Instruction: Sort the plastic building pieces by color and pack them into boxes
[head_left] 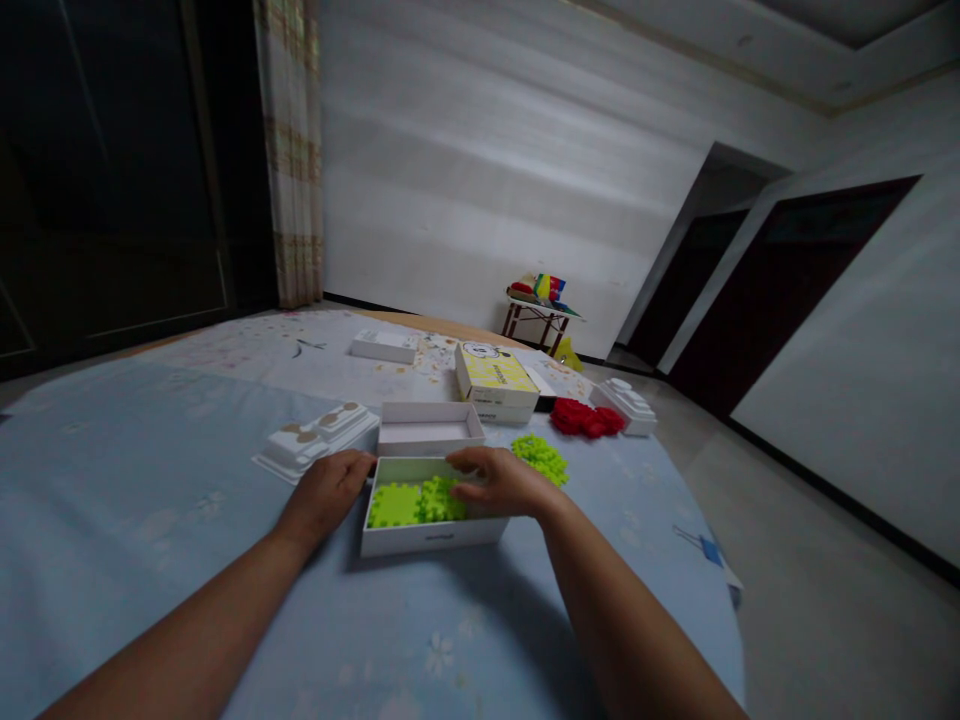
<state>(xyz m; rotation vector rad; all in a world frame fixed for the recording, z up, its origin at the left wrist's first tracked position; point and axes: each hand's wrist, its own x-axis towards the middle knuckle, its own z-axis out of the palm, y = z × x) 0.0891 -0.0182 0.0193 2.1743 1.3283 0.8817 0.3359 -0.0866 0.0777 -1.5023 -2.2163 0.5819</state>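
A white open box (439, 538) stands on the table in front of me, with bright green notched puzzle pieces (397, 503) inside it. My left hand (326, 490) is closed at the box's far left corner, its fingertips against the wall and partly hidden. Over the right half of the box is my right hand (499, 480), thumb and fingers apart, close above the green pieces. I see nothing between those fingers. More green pieces (540, 457) lie in a heap on the cloth just beyond my right hand. Behind the open box sits an empty white box part (431, 432).
A white moulded tray (319, 437) lies at left. Farther back are a yellow printed box (495, 375), a white box (384, 346), red pieces (585, 418) and another white moulded tray (626, 403). A blue clip (709, 550) grips the tablecloth at the right edge.
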